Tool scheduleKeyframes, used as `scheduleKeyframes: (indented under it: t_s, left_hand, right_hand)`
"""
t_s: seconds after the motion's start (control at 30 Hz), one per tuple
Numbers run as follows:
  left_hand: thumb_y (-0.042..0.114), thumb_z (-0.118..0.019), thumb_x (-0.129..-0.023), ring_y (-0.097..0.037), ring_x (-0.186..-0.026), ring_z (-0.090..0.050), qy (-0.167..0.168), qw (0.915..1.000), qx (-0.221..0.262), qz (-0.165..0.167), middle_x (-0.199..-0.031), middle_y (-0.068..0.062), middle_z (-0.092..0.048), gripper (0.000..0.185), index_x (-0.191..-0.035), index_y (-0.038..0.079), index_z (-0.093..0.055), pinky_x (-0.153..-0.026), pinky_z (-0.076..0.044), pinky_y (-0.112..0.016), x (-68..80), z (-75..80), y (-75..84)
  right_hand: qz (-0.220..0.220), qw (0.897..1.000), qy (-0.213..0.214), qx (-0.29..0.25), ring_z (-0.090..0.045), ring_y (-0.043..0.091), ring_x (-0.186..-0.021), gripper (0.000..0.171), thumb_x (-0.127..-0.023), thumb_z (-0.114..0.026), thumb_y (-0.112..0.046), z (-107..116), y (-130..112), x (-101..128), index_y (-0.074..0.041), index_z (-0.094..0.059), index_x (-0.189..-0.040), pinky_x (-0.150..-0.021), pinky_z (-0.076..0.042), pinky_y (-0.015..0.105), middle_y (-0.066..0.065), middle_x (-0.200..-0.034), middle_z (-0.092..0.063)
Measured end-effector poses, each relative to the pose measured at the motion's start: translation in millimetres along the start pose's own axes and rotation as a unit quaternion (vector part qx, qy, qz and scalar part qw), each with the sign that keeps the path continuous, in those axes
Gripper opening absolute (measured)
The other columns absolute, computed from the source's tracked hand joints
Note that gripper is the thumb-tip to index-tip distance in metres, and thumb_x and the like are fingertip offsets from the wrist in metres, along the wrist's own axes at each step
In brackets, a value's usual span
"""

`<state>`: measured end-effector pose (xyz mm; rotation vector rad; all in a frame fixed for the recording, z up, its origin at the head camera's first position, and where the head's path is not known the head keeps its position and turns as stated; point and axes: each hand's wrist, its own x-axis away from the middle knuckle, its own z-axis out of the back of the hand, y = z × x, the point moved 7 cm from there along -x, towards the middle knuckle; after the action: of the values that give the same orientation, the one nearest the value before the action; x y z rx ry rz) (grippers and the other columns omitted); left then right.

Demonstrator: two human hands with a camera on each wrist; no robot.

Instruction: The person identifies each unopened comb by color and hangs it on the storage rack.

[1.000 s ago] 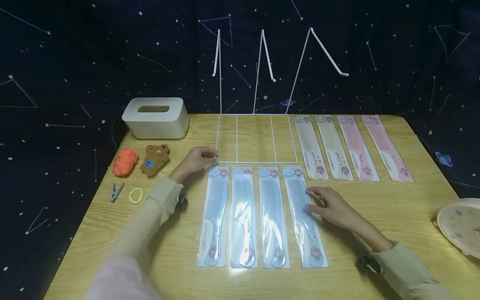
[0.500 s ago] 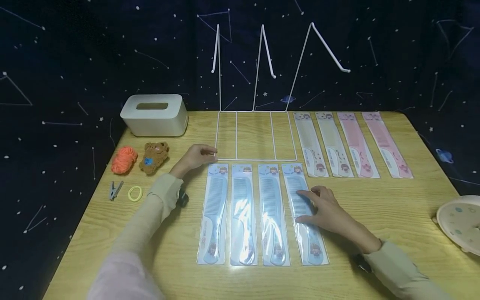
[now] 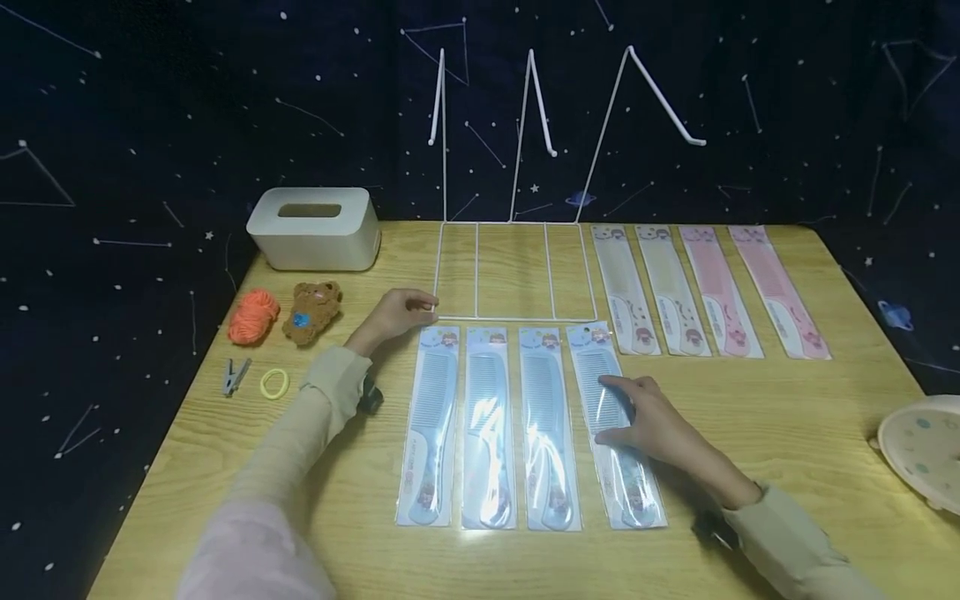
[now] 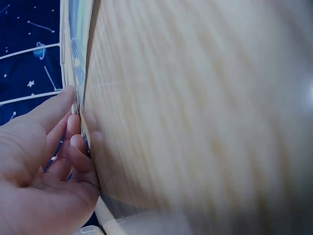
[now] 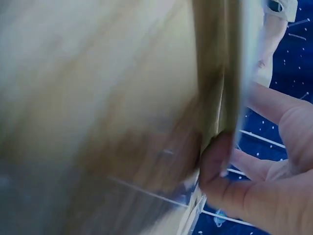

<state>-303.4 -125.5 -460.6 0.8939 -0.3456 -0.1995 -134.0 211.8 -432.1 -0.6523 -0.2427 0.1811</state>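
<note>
A row of several blue combs in clear packets lies on the wooden table (image 3: pixel 787 417). My right hand (image 3: pixel 609 408) rests flat on the rightmost blue comb packet (image 3: pixel 626 487), fingers spread over its teeth and thumb at its left edge. The right wrist view shows that thumb (image 5: pixel 215 161) against the packet's edge (image 5: pixel 234 68). My left hand (image 3: pixel 427 307) curls on the front left corner of the white wire rack (image 3: pixel 513 318). In the left wrist view its fingers (image 4: pixel 73 142) close on the thin wire.
Two cream comb packets (image 3: pixel 645 287) and two pink ones (image 3: pixel 742 287) lie right of the rack. A white tissue box (image 3: pixel 313 227), orange yarn (image 3: pixel 252 317), brown plush bear (image 3: pixel 311 312), clip (image 3: pixel 234 377) and yellow hair tie (image 3: pixel 274 383) sit at left. A pale round dish (image 3: pixel 922 446) is at the right edge.
My right hand slid left from beside the rightmost blue comb packet onto it. The packet's lower end has swung slightly right. The left hand stayed at the rack corner.
</note>
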Motion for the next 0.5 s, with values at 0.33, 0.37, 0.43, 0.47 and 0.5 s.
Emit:
scheduleKeyframes:
  t_s: [0.33, 0.37, 0.43, 0.47, 0.5]
  left_hand:
    - [0.020, -0.066, -0.089, -0.024, -0.102, -0.056, 0.008, 0.9999, 0.006, -0.013, -0.111, -0.011, -0.062, 0.033, -0.118, 0.005, -0.064, -0.090, -0.046, -0.037, 3.0, 0.1, 2.3]
    - [0.020, -0.066, -0.089, -0.024, -0.102, -0.056, 0.008, 0.9998, 0.006, -0.016, -0.111, -0.012, -0.063, 0.033, -0.118, 0.004, -0.064, -0.090, -0.046, -0.036, 3.2, 0.1, 2.7]
    - [0.019, -0.066, -0.090, -0.025, -0.103, -0.056, 0.010, 0.9998, 0.005, -0.015, -0.113, -0.013, -0.063, 0.033, -0.118, 0.003, -0.064, -0.091, -0.046, -0.037, 3.5, -0.1, 3.4]
    - [0.018, -0.066, -0.090, -0.026, -0.103, -0.057, 0.011, 0.9998, 0.004, -0.014, -0.113, -0.013, -0.063, 0.033, -0.118, 0.003, -0.064, -0.091, -0.046, -0.038, 3.5, -0.2, 3.5]
    - [0.017, -0.065, -0.090, -0.027, -0.105, -0.056, 0.009, 0.9999, 0.007, -0.006, -0.115, -0.014, -0.062, 0.033, -0.119, 0.003, -0.063, -0.093, -0.045, -0.039, 2.6, -0.9, 2.6]
  right_hand:
    - [-0.019, 0.998, 0.011, -0.060, -0.052, 0.055, -0.106, 0.075, -0.077, -0.075, -0.005, 20.2, -11.7, -0.8, -0.005, -0.033, -0.140, -0.074, -0.053, 0.052, 0.041, -0.133, -0.037]
    - [-0.008, 0.998, 0.022, -0.065, -0.052, 0.055, -0.106, 0.075, -0.077, -0.075, -0.004, 24.8, -16.4, -1.9, -0.004, -0.034, -0.140, -0.074, -0.053, 0.053, 0.040, -0.134, -0.036]
    - [0.019, 0.996, 0.040, -0.072, -0.050, 0.054, -0.108, 0.075, -0.077, -0.075, -0.003, 33.3, -27.2, -4.8, -0.004, -0.034, -0.139, -0.077, -0.051, 0.056, 0.035, -0.138, -0.033]
    - [0.033, 0.995, 0.048, -0.080, -0.050, 0.053, -0.108, 0.075, -0.076, -0.075, -0.002, 36.9, -33.1, -6.6, -0.005, -0.035, -0.139, -0.077, -0.051, 0.056, 0.033, -0.139, -0.033]
    - [0.049, 0.993, 0.059, -0.085, -0.050, 0.051, -0.108, 0.075, -0.075, -0.076, -0.001, 40.5, -40.0, -8.2, -0.005, -0.036, -0.138, -0.078, -0.051, 0.056, 0.031, -0.139, -0.034]
